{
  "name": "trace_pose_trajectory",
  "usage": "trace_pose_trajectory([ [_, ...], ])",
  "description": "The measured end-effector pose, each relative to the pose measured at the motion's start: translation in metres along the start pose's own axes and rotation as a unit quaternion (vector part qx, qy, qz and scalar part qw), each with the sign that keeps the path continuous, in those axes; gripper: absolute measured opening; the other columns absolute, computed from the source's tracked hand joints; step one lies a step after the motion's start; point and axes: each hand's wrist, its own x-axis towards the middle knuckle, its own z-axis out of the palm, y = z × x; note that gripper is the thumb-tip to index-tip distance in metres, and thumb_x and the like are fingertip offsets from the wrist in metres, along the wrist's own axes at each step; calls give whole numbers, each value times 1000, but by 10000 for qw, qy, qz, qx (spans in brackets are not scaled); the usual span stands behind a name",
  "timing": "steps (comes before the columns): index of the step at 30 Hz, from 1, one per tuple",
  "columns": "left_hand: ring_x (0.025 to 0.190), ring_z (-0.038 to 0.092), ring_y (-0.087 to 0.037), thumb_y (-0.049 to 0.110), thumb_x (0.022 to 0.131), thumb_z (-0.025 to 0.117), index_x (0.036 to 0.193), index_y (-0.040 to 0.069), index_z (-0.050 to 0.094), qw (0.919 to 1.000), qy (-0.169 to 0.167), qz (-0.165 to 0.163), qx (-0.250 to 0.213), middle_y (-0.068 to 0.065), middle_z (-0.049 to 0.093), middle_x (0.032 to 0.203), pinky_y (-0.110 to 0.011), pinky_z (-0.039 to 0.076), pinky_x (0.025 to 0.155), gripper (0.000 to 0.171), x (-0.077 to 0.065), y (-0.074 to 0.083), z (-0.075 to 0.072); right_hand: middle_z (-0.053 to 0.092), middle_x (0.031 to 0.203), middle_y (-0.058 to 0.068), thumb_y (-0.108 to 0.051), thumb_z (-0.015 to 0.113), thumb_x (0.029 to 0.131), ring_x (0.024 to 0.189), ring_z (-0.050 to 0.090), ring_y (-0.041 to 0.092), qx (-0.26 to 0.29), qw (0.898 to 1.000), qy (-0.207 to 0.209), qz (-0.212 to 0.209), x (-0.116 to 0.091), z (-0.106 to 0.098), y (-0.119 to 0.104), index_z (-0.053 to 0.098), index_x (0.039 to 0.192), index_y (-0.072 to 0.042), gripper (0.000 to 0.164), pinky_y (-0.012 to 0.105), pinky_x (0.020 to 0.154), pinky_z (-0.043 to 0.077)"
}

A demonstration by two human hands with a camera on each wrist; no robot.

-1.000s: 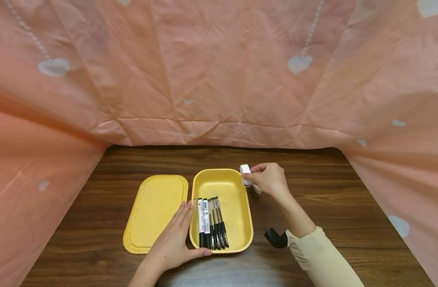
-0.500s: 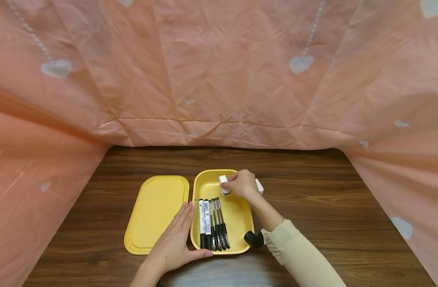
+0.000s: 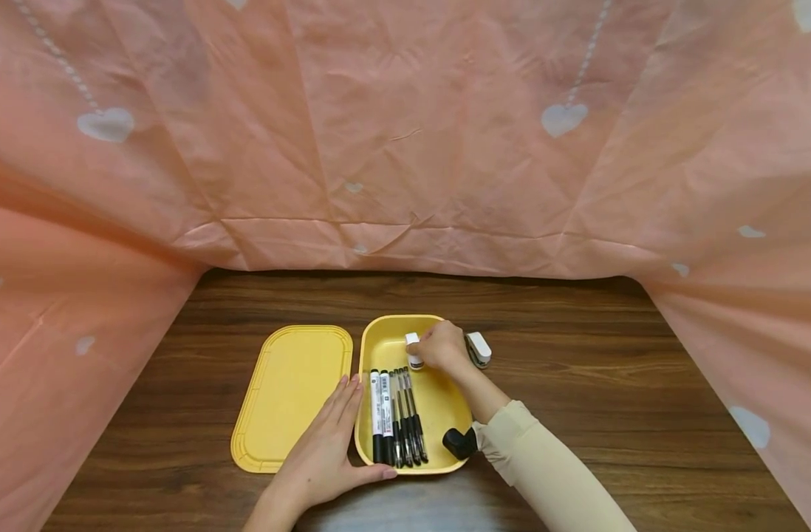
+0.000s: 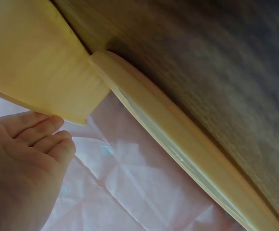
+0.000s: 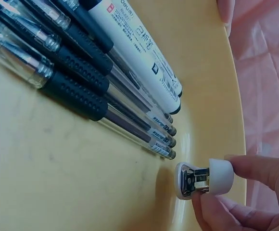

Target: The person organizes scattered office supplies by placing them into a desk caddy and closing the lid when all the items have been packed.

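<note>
My right hand (image 3: pixel 443 347) pinches a small white stapler (image 5: pixel 221 176) between thumb and fingers, low inside the far part of a yellow box (image 3: pixel 448 406). In the right wrist view the stapler's metal front shows, close to the tips of several black-gripped gel pens (image 5: pixel 77 98). Two white whiteboard markers (image 3: pixel 382 406) lie beside those pens along the box's left side. At the box's near left corner, my left hand (image 3: pixel 322 451) rests with its fingers extended along the left wall and its thumb at the near rim.
A yellow lid (image 3: pixel 295 395) lies on the brown wooden table (image 3: pixel 578 347) left of the box. Just right of the box is another white stapler (image 3: pixel 478 349). Pink cloth (image 3: pixel 405 148) hangs behind and on both sides.
My right hand has carried the stapler leftward from beyond the box's right rim, then lowered it inside. The other stapler has come into fuller view. My left hand stays at the box.
</note>
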Motion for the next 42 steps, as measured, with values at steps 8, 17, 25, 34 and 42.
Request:
trace_pose_trajectory([
  [8,150,18,-27,84,64,61,154,4,23,10000,59,13,62,-12,21,161,-43,27,120,125,0,-1,0,50,55,-3,-27,79,78,53,46,14,-192,9998,92,-49,4,5,1,59,52,-11,36,21,45,36],
  [17,150,19,-28,87,65,55,153,4,24,10000,15,60,25,-13,23,161,-43,27,120,125,1,0,0,42,55,-2,-28,79,77,56,41,15,-404,9990,149,-92,6,10,3,49,47,-14,44,22,48,36],
  [25,150,18,-28,87,66,55,154,4,22,9999,42,83,56,-13,22,161,-43,28,120,125,1,-1,1,45,62,1,-31,78,78,61,44,17,-583,9982,126,-81,5,9,0,50,53,-12,42,23,52,38],
  [34,150,18,-27,86,66,56,154,5,23,10000,35,55,45,-13,22,161,-44,28,120,125,0,-1,1,47,63,4,-33,78,78,58,44,17,-558,9984,118,-67,4,4,-2,48,52,-13,44,24,47,37],
  [42,151,17,-27,87,66,55,154,5,22,10000,-12,30,36,-13,21,161,-44,27,120,125,0,-1,1,51,53,-3,-32,80,77,55,45,13,-208,9995,232,17,-1,-10,-6,63,53,-8,38,21,46,35],
])
